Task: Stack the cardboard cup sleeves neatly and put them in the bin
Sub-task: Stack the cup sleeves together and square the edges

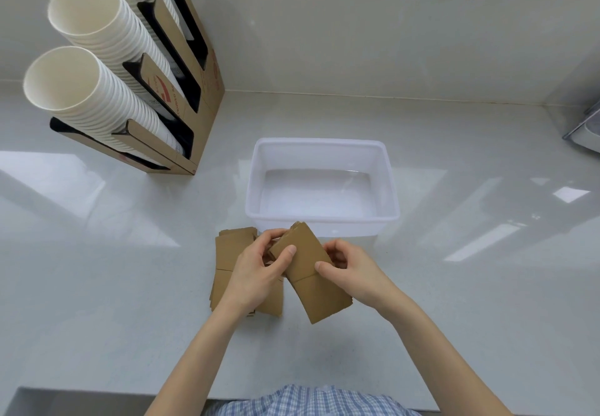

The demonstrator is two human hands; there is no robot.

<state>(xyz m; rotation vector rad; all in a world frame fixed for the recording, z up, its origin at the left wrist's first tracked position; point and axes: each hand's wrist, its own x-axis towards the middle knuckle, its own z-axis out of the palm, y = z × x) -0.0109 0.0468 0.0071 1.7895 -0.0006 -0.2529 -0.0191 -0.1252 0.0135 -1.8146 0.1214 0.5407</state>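
Both hands hold a stack of flat brown cardboard cup sleeves (311, 272) tilted above the counter, just in front of the bin. My left hand (259, 269) pinches its left edge with the thumb on top. On the right edge, my right hand (350, 269) grips with the thumb on top too. A second pile of sleeves (227, 253) lies on the counter beneath my left hand, partly hidden by it. The translucent white plastic bin (388, 181) stands beyond my hands, and I see nothing inside it.
A cardboard dispenser (207, 100) holding three long stacks of white paper cups (97, 91) stands at the back left. A metal appliance edge (584, 126) shows at the far right. The pale glossy counter (97, 269) meets a wall behind.
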